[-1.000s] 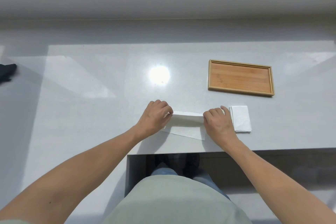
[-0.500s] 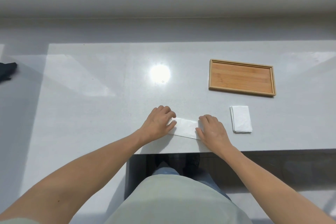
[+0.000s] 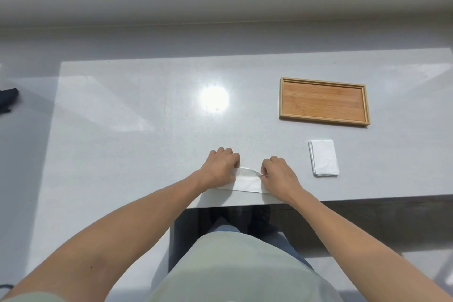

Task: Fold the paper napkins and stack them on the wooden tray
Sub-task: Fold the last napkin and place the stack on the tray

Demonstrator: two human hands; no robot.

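Observation:
A white paper napkin (image 3: 248, 180) lies as a folded strip near the table's front edge. My left hand (image 3: 220, 168) pinches its left end and my right hand (image 3: 278, 174) pinches its right end; the far edge of the napkin bows up between them. A small pile of folded white napkins (image 3: 323, 157) rests flat to the right of my right hand. Beyond that pile sits the wooden tray (image 3: 323, 102), with nothing in it.
The grey table (image 3: 147, 144) stretches wide to the left, with a bright lamp reflection (image 3: 214, 98) at its middle. A dark object (image 3: 7, 99) lies at the far left edge. My legs show below the table's front edge.
The napkin has been folded down into a narrower strip. My two hands have come closer together and now pinch its ends, lifting the far edge.

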